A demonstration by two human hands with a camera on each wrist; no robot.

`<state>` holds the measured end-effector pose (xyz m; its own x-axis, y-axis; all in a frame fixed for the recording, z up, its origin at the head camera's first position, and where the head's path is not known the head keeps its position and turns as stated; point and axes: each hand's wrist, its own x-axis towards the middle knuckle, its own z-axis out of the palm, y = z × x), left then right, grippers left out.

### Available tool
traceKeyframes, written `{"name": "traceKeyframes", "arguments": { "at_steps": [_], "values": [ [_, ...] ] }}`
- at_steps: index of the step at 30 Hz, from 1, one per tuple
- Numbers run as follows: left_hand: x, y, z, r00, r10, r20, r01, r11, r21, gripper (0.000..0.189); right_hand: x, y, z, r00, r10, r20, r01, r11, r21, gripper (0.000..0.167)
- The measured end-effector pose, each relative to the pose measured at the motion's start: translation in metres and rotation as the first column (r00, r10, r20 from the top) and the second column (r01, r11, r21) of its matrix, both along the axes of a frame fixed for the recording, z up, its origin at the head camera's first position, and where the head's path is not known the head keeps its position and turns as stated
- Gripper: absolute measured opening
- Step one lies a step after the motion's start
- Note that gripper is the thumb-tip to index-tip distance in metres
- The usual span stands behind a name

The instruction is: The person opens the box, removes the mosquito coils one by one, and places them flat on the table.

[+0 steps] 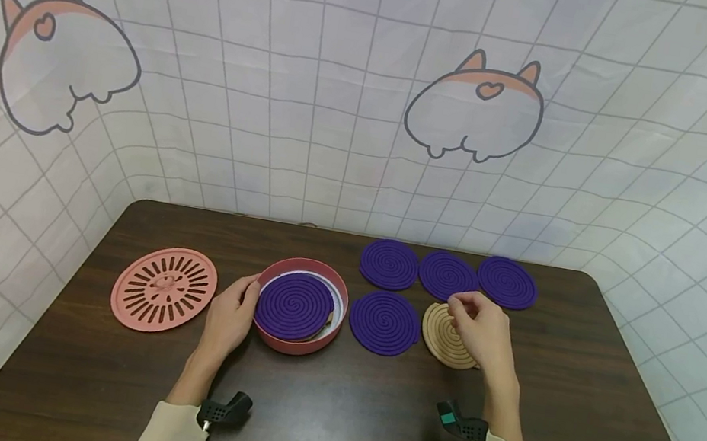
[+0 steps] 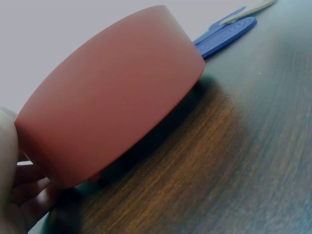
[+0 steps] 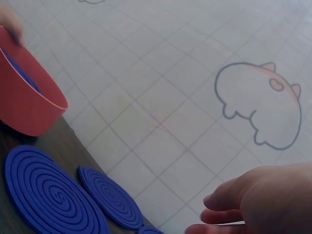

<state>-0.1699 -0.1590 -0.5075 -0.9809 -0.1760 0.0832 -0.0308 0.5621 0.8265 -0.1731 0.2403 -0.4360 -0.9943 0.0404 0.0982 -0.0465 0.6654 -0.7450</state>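
Note:
My left hand [image 1: 230, 315] grips the left side of a round red mosquito coil box [image 1: 286, 346], thumb by its rim. Inside the box lies a purple mosquito coil [image 1: 294, 307], a bit of tan showing under its right edge. Over a tan mosquito coil [image 1: 445, 343] on the table is my right hand [image 1: 485, 330], which hides the coil's upper right part. In the right wrist view the fingers [image 3: 219, 216] are loosely bent, with nothing visible between them. A purple coil [image 1: 384, 322] lies between the box and the tan one.
A pink slotted lid [image 1: 164, 289] lies left of my left hand. Along the table's back edge are three more purple coils [image 1: 390, 264]. The dark wooden table [image 1: 336, 418] meets a white gridded curtain [image 1: 315, 114] behind and at the sides.

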Motion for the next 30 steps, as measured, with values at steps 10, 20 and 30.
{"name": "traceKeyframes", "arguments": {
  "at_steps": [10, 20, 30],
  "values": [
    [-0.001, 0.001, 0.001, 1.0, 0.0, 0.0, 0.0, 1.0, 0.006, 0.044, -0.003, -0.008, 0.001, 0.999, -0.004, -0.046, 0.003, 1.0, -0.014, 0.028],
    [0.0, 0.0, 0.001, 1.0, -0.001, -0.003, 0.001, 1.0, 0.01, 0.044, -0.003, -0.019, -0.001, 0.998, -0.011, -0.068, 0.009, 1.0, -0.03, 0.026],
    [-0.001, 0.0, -0.002, 1.0, 0.007, -0.014, -0.007, 1.0, -0.001, 0.044, -0.001, -0.036, 0.002, 0.997, 0.002, -0.08, -0.003, 1.0, -0.021, 0.028]
  ]
}}
